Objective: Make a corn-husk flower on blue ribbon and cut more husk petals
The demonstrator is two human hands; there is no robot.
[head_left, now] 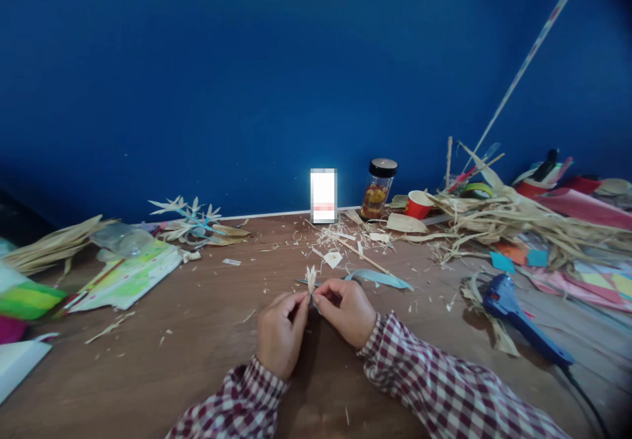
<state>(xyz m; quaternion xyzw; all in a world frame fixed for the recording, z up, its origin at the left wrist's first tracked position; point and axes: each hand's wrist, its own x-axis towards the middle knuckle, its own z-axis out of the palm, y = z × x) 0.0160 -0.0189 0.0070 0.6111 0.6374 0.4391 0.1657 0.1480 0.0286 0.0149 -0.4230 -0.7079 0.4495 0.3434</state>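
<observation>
Over the middle of the table (207,373), a small dried husk flower (311,278) with pale pointed petals stands upright between my fingertips. My left hand (280,335) pinches its base from the left, thumb against forefinger. From the other side my right hand (347,310) closes thumb and forefinger at the same base. The fingers hide the flower's lower end. Just behind it lies a thin dark metal tool, mostly hidden. A light blue ribbon strip (382,279) rests beyond my right hand, near a thin stick (364,257) and a pale husk piece (332,259).
A blue glue gun (523,320) with a cord lies right. Behind are a jar (379,189), red paper cup (419,205), husk pile (498,218) and blurred bright rectangle (324,192). Finished-looking husk flowers (190,218) and a green patterned sheet (131,281) lie left.
</observation>
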